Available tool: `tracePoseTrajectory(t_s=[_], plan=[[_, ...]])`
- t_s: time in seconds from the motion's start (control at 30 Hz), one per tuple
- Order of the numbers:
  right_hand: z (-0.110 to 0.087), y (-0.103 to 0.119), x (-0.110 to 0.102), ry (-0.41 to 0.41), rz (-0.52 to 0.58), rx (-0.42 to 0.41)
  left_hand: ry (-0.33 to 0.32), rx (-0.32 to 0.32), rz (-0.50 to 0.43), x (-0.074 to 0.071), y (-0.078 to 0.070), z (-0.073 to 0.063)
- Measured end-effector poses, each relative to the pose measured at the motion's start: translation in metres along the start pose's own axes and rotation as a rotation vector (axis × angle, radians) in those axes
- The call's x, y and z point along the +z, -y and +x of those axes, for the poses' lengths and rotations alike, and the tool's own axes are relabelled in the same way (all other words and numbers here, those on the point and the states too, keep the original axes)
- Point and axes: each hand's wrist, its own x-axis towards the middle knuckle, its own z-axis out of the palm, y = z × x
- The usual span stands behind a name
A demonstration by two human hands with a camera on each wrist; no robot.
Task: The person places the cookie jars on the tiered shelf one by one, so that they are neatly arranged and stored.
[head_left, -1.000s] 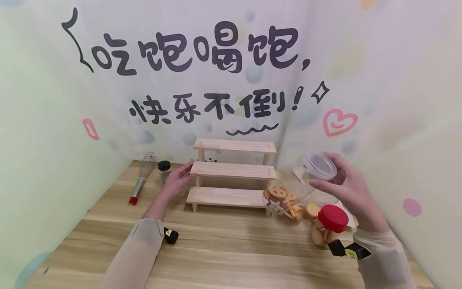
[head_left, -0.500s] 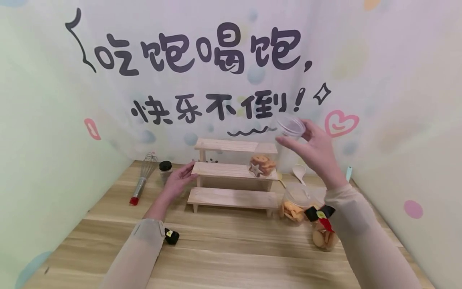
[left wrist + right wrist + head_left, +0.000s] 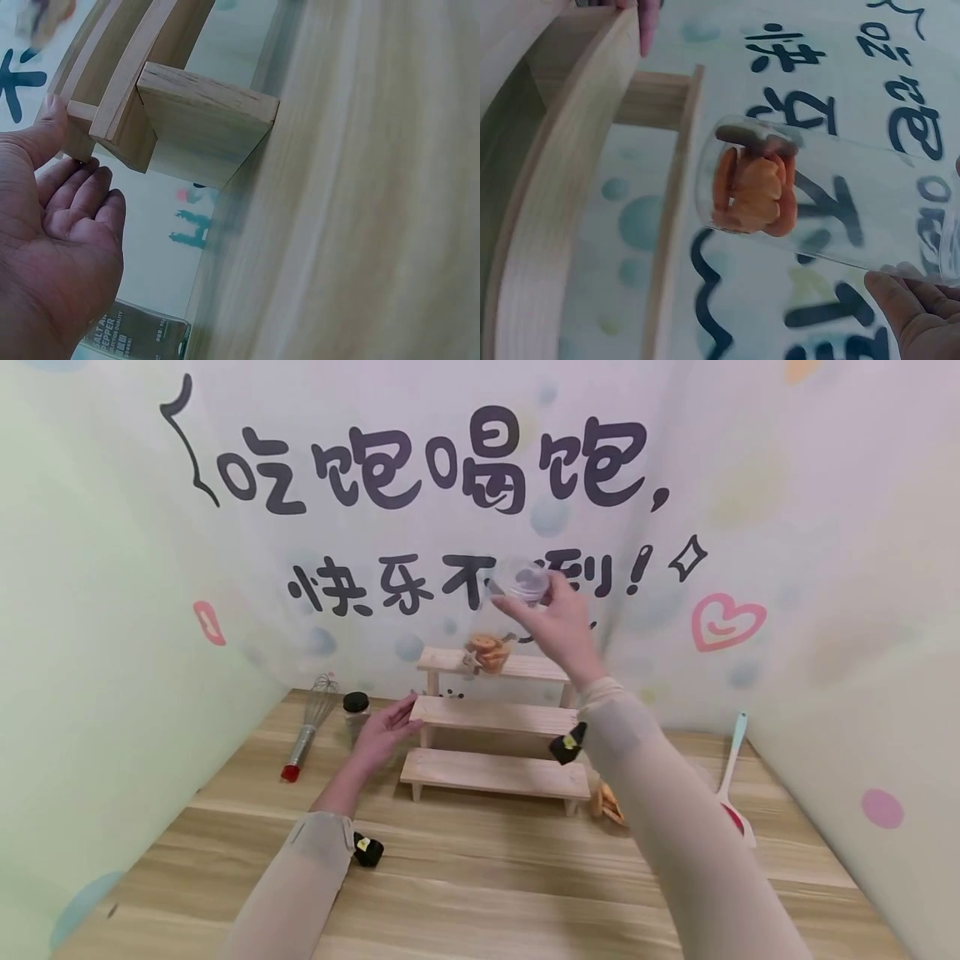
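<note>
A three-tier wooden display stand (image 3: 498, 715) stands against the back wall. My left hand (image 3: 381, 733) holds the left end of its middle tier; in the left wrist view the thumb lies at one side of the board (image 3: 120, 120) and the curled fingers at the other. Raised over the top tier, my right hand (image 3: 561, 620) grips a clear jar (image 3: 840, 196) near its upper end. Several cookies (image 3: 754, 191) lie in the bottom of this jar, which overlaps the top tier in the head view and is apart from the wood in the right wrist view.
Left of the stand are a black-lidded seasoning jar (image 3: 356, 714) and a whisk (image 3: 311, 727) with a red handle end. Near the right wall lies a spatula (image 3: 733, 768) with a pale blue handle. More cookies (image 3: 609, 803) show partly behind my right sleeve.
My right hand has carried the cookie jar from the right side of the table up and left to above the top tier. The left hand keeps its hold on the stand.
</note>
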Motion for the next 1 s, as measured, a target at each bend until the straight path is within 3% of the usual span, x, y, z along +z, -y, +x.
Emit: tracePoseTrajectory(t_s=[0.17,0.43,0.6,0.77,0.87,1.0], plan=[[0.006,0.001,0.035,0.004,0.023,0.000,-0.004,-0.007,0.006,-0.002,0.003,0.001],[0.017,0.001,0.054,0.022,0.069,0.056,-0.003,-0.005,-0.031,-0.002,0.002,0.003],[0.018,-0.015,0.073,0.098,0.057,0.073,0.005,-0.010,-0.031,0.000,0.004,0.002],[0.006,-0.041,0.089,0.187,0.043,0.146,0.007,-0.009,-0.035,0.002,0.006,0.002],[0.001,-0.051,0.093,0.199,0.028,0.171,0.008,-0.016,-0.041,0.002,0.005,0.002],[-0.001,-0.052,0.096,0.210,-0.002,0.141,-0.010,-0.019,-0.040,0.001,0.004,0.002]])
